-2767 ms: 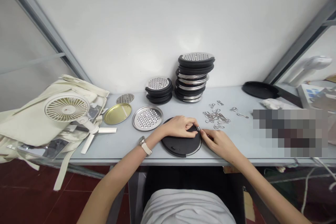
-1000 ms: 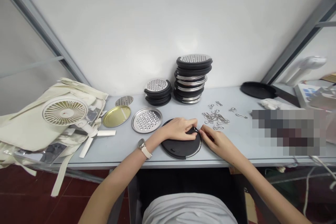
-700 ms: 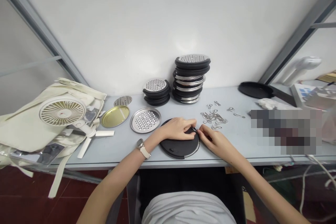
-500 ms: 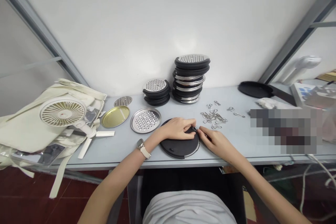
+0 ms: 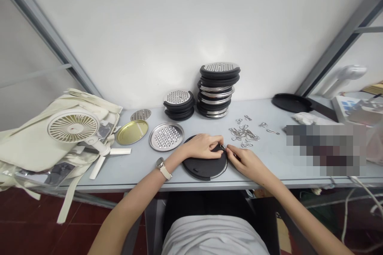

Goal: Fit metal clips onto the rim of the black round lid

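A black round disc [image 5: 201, 167] with a thin metal rim showing at its lower right lies flat on the table in front of me. My left hand [image 5: 202, 146] presses on its top, thumb and forefinger curled around its upper right edge. Between both hands' fingertips a small metal wire clip [image 5: 222, 147] shows in part. My right hand [image 5: 247, 161] pinches that clip at the disc's edge; its other fingers are folded under. Just beyond, several loose wire clips [image 5: 243, 132] lie in a pile. Left of the disc is a round metal grater plate [image 5: 166, 137].
Against the wall stand a short stack [image 5: 178, 109] and a taller stack [image 5: 216, 89] of black-rimmed grater discs. At left are a gold lid [image 5: 132, 132], a white fan [image 5: 74, 126] and a cream bag [image 5: 36, 139]. A black pan [image 5: 291, 102] lies at right.
Both hands keep almost the same place on the disc. The clip at its edge shows slightly more between the fingertips, and the whole view has shifted a little.
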Tool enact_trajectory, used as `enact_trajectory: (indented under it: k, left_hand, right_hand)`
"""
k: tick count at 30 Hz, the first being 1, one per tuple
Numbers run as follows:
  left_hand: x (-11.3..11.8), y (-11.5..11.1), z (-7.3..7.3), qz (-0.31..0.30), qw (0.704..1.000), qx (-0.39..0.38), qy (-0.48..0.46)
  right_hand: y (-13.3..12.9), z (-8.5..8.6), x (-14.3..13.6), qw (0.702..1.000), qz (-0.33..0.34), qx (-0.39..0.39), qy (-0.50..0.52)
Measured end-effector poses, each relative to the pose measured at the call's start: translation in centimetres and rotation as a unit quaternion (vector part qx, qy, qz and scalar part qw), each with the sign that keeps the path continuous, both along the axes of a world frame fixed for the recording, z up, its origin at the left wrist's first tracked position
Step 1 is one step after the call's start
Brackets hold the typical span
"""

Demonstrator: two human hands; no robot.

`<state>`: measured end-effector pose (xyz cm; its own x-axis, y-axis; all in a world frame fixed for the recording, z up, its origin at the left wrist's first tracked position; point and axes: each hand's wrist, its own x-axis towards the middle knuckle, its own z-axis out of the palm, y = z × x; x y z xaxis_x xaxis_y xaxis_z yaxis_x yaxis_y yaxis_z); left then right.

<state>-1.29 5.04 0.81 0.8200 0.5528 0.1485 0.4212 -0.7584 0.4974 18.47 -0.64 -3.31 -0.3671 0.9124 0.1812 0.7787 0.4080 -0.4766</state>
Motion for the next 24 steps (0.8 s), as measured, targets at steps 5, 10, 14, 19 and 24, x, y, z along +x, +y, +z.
enact_trajectory:
  k: [5,10,14,19,24]
  left_hand:
    - [-0.01,0.08,-0.04,-0.003,1.000,0.000,-0.004]
    - [-0.09,0.06,-0.04,-0.004,1.000,-0.002,-0.001]
    - [-0.11,0.06,-0.05,-0.005,1.000,-0.001,0.004]
    - [-0.02,0.13,-0.07,-0.007,1.000,0.002,0.002]
    - [0.00,0.11,-0.16,-0.004,1.000,0.001,0.000]
  right_hand:
    - [0.05,-0.06,0.02,1.000,-0.004,0.003,-0.008]
    - [0.08,-0.21,0.04,1.000,-0.003,0.002,-0.013]
    - [0.07,-0.22,0.09,1.000,-0.005,-0.006,-0.009]
    - [0.02,-0.11,0.05,1.000,-0.001,-0.012,-0.002]
    - [0.18,-0.27,0.10,1.000,0.000,-0.010,0.003]
